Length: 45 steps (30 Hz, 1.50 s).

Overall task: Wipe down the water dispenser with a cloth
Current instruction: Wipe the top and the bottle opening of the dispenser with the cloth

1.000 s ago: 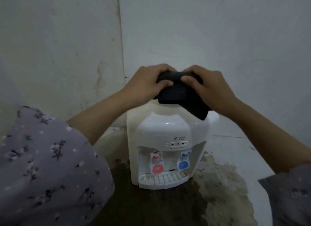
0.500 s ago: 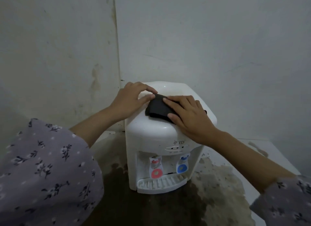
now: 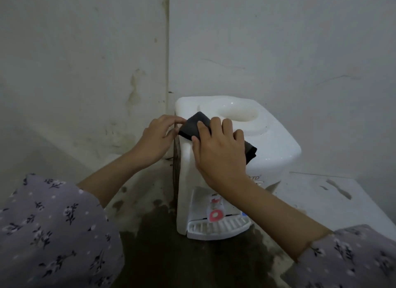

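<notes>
A white tabletop water dispenser stands in the wall corner, its round bottle well open on top. A folded black cloth lies on the dispenser's top left edge. My right hand presses flat on the cloth with straight fingers, covering its middle. My left hand is at the dispenser's left side, fingertips pinching the cloth's left corner. A red tap and a white drip tray show at the front; the blue tap is mostly hidden by my right forearm.
The dispenser sits on a stained, dark-blotched counter. White walls close in at left and behind. A lighter counter surface extends to the right.
The cloth has come down from the air onto the dispenser's top and slid toward its left edge. My right hand now lies flat on it, and the view has shifted left.
</notes>
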Tool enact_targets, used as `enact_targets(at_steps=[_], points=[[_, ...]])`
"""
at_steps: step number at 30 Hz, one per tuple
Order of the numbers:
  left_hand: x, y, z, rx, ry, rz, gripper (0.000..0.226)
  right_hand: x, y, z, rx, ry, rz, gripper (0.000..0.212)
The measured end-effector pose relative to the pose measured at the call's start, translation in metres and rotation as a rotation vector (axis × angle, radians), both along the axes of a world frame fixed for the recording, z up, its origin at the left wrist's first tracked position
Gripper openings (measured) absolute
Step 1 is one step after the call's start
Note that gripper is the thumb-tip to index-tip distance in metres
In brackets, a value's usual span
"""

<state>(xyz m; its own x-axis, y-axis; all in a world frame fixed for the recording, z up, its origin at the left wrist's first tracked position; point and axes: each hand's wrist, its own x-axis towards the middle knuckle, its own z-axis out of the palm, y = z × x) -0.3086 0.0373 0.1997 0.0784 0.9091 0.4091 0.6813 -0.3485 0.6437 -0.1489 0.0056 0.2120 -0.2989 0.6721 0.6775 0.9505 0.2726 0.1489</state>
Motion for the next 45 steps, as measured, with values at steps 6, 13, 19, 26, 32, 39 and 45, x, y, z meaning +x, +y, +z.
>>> enact_targets(at_steps=[6,13,19,26,32,39,45], points=[[0.001,-0.014,-0.013,-0.005,-0.254,-0.012,0.029,-0.022,-0.006,-0.004,0.053,0.024,0.102,0.023],[-0.007,-0.006,-0.017,-0.012,-0.326,-0.009,0.025,-0.018,-0.004,0.037,-0.217,0.346,0.244,0.030],[-0.011,0.013,-0.028,-0.013,-0.257,-0.028,0.037,0.001,0.012,0.033,-0.228,-0.113,0.011,0.039],[-0.007,0.038,-0.037,-0.054,-0.289,0.003,0.038,-0.034,0.027,0.047,-0.288,-0.272,0.024,0.027],[-0.003,0.037,-0.035,-0.016,-0.334,0.033,0.037,-0.065,0.064,0.050,-0.298,-0.398,-0.015,0.020],[-0.009,0.037,-0.033,-0.021,-0.322,0.010,0.041,-0.084,0.119,0.065,-0.472,-0.300,-0.034,0.023],[-0.010,0.037,-0.038,-0.080,-0.313,-0.005,0.041,-0.082,0.137,0.074,-0.619,-0.208,0.025,0.016]])
